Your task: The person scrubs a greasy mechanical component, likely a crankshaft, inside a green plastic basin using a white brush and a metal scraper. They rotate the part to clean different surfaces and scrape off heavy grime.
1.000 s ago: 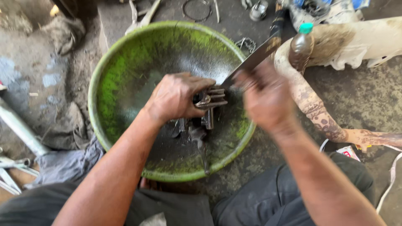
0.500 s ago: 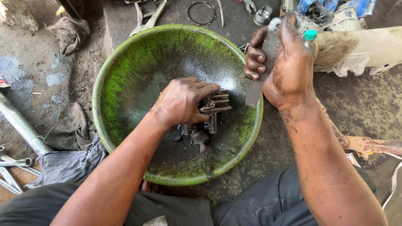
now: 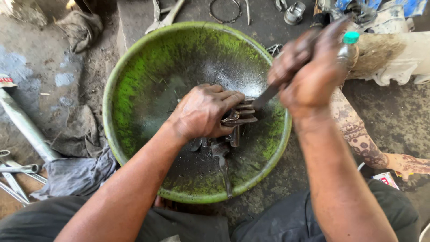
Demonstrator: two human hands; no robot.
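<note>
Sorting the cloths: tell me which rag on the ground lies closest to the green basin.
The grey rag by the basin at its lower-left rim, beside the left forearm; the brown rag at top left lies farther off.

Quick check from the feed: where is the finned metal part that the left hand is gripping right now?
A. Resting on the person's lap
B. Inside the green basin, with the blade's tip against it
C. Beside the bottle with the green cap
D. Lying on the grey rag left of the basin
B: the left hand holds the finned metal part inside the green basin, and the flat blade in the right hand reaches down to its fins.
</note>
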